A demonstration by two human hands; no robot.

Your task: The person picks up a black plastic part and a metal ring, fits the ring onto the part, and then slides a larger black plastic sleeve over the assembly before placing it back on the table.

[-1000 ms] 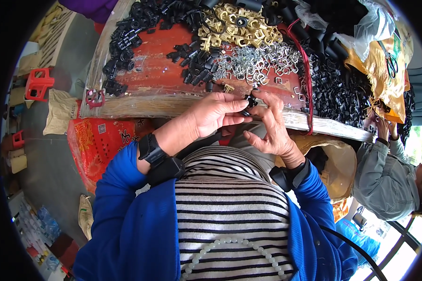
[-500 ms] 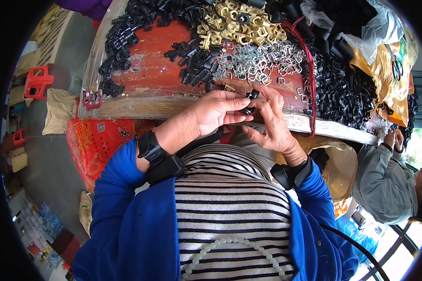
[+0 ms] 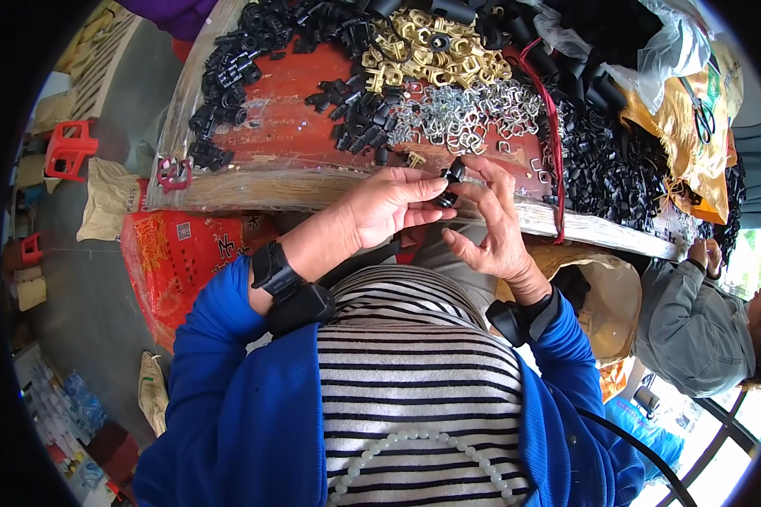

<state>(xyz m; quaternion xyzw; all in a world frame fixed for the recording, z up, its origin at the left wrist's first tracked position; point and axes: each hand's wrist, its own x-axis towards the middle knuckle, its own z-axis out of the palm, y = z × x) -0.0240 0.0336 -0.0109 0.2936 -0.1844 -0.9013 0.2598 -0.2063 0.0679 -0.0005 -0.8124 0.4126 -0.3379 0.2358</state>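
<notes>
Between thumb and fingers of the left hand (image 3: pixel 387 203) sits a small, glossy black part (image 3: pixel 451 176), pinched by the worn wooden table edge (image 3: pixel 271 189); the right hand (image 3: pixel 500 230) curls in, grip unclear; beyond, bent silvery rings (image 3: pixel 467 120), chunky gold-coloured pieces (image 3: pixel 448 61).

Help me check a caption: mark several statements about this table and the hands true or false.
1. The left hand pinches a small black plastic part. True.
2. The right hand is far from the left. False: it is at that same black part.
3. The silver bent-wire loops lie nearer the person than the heap of gold-coloured fittings. True.
4. The dark-red cord is coiled on the floor. False: it runs across the worn red table and over its front edge.
5. A red plastic stool is left of the table. True.
</notes>
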